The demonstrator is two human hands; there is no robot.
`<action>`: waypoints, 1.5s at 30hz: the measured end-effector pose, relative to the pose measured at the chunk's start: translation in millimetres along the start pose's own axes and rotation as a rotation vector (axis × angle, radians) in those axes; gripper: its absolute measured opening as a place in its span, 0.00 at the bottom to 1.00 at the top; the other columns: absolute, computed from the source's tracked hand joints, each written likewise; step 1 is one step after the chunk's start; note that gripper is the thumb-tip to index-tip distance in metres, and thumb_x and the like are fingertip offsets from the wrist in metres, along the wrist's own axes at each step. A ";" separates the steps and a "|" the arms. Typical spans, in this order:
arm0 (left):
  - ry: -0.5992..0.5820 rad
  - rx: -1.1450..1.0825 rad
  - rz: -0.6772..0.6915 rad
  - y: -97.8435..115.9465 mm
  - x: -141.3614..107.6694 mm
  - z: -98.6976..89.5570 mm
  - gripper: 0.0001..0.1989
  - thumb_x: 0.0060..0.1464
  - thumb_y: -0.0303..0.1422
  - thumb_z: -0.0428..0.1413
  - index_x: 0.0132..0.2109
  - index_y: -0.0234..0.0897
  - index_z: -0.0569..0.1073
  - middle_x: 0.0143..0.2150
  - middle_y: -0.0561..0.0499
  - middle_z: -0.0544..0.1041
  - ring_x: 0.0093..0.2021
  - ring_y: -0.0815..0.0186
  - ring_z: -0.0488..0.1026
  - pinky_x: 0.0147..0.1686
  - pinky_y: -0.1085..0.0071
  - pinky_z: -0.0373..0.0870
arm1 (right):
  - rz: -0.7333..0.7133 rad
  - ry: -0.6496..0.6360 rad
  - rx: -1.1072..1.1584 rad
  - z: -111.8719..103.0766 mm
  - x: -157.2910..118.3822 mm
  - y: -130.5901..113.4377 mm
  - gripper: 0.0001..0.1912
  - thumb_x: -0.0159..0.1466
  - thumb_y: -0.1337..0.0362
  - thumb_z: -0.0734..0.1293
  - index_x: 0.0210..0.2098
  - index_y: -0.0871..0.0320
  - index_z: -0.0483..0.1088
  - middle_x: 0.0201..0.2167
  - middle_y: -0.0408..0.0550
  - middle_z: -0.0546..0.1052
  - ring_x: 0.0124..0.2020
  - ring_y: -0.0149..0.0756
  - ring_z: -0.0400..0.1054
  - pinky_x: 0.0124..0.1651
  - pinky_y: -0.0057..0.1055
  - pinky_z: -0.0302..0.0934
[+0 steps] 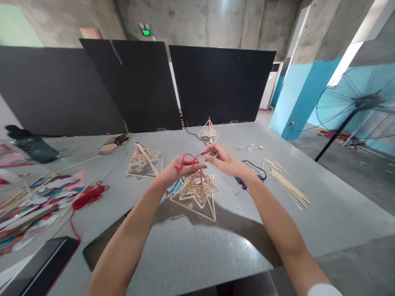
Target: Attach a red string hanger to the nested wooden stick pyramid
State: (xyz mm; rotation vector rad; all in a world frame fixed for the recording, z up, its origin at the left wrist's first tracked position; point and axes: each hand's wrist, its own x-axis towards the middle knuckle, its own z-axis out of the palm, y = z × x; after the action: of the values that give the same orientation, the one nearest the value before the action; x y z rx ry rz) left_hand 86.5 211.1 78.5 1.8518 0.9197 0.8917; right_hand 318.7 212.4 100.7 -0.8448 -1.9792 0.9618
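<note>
Above a layered stick frame [197, 193] of thin wooden sticks, my left hand [180, 169] is closed on red yarn [187, 157], which loops over its fingers. My right hand [220, 158] pinches another stretch of the same yarn between thumb and fingertips. A red strand drops from the hands into the top of the frame. The frame rests on the grey table just below both hands. Exactly how the yarn is joined to the frame's top is hidden by my fingers.
A second stick frame [143, 161] stands left, a third [209, 130] farther back. Bare sticks [288, 183] lie right. Left are a red yarn bundle [89, 196], coloured scraps [40, 201], a dark bottle [32, 144] and a black case [40, 267]. A glue gun, apparently, [242, 183] lies behind my right forearm.
</note>
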 end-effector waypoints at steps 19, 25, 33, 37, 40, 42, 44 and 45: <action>-0.119 0.095 -0.170 8.2 -5.4 -12.6 0.22 0.54 0.50 0.69 0.30 0.33 0.82 0.21 0.58 0.56 0.24 0.73 0.49 0.25 0.72 0.45 | -0.058 -0.388 -0.338 0.6 5.5 13.2 0.13 0.69 0.60 0.66 0.37 0.60 0.80 0.27 0.41 0.75 0.29 0.31 0.62 0.34 0.30 0.52; -0.241 0.178 -0.220 9.8 -6.0 -13.6 0.26 0.55 0.55 0.66 0.34 0.33 0.85 0.21 0.57 0.57 0.23 0.72 0.49 0.23 0.72 0.44 | -0.022 -0.489 -0.358 2.1 6.0 16.3 0.10 0.68 0.63 0.66 0.38 0.60 0.78 0.32 0.44 0.80 0.31 0.32 0.67 0.35 0.29 0.56; -0.198 0.228 -0.091 19.5 -7.7 -8.2 0.23 0.58 0.53 0.64 0.38 0.36 0.87 0.24 0.55 0.66 0.27 0.71 0.55 0.26 0.74 0.52 | -0.035 -0.477 -0.356 -2.0 2.2 11.7 0.08 0.67 0.62 0.68 0.37 0.59 0.77 0.32 0.44 0.80 0.32 0.33 0.68 0.36 0.29 0.57; -0.165 0.270 -0.074 20.2 -8.2 -6.0 0.21 0.60 0.51 0.61 0.38 0.37 0.88 0.24 0.55 0.68 0.27 0.70 0.55 0.27 0.73 0.53 | -0.048 -0.455 -0.392 -2.2 1.0 8.8 0.07 0.67 0.63 0.68 0.35 0.59 0.75 0.31 0.44 0.79 0.31 0.32 0.67 0.36 0.29 0.57; -0.132 0.275 -0.091 19.9 -9.8 -3.0 0.19 0.60 0.48 0.61 0.38 0.36 0.88 0.24 0.54 0.70 0.26 0.70 0.56 0.27 0.73 0.53 | -0.043 -0.445 -0.403 -2.1 0.9 7.9 0.06 0.67 0.64 0.69 0.34 0.58 0.74 0.29 0.43 0.77 0.31 0.33 0.67 0.35 0.29 0.56; -0.096 0.287 -0.103 21.5 -11.4 -0.3 0.19 0.60 0.46 0.60 0.39 0.35 0.87 0.24 0.54 0.69 0.26 0.70 0.56 0.26 0.73 0.53 | -0.044 -0.448 -0.391 -2.3 0.9 7.9 0.06 0.67 0.64 0.68 0.35 0.59 0.75 0.30 0.43 0.78 0.31 0.33 0.67 0.36 0.30 0.56; -0.061 0.311 -0.099 24.4 -12.8 2.3 0.19 0.60 0.45 0.60 0.38 0.35 0.87 0.23 0.55 0.67 0.26 0.70 0.55 0.26 0.73 0.52 | -0.041 -0.445 -0.378 -2.4 1.0 7.7 0.06 0.67 0.65 0.67 0.36 0.59 0.76 0.31 0.44 0.79 0.32 0.33 0.67 0.36 0.30 0.57; -0.048 0.318 -0.087 26.1 -13.4 3.3 0.19 0.60 0.45 0.59 0.37 0.35 0.86 0.23 0.55 0.66 0.26 0.70 0.55 0.26 0.72 0.52 | -0.035 -0.444 -0.370 -2.3 1.0 7.2 0.05 0.67 0.66 0.67 0.36 0.59 0.76 0.31 0.44 0.79 0.31 0.32 0.67 0.37 0.30 0.57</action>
State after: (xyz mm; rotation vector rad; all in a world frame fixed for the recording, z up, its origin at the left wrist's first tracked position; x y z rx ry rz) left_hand 89.3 189.1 97.9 2.0722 1.1559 0.6735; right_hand 321.8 217.5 96.0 -0.8405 -2.6016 0.8248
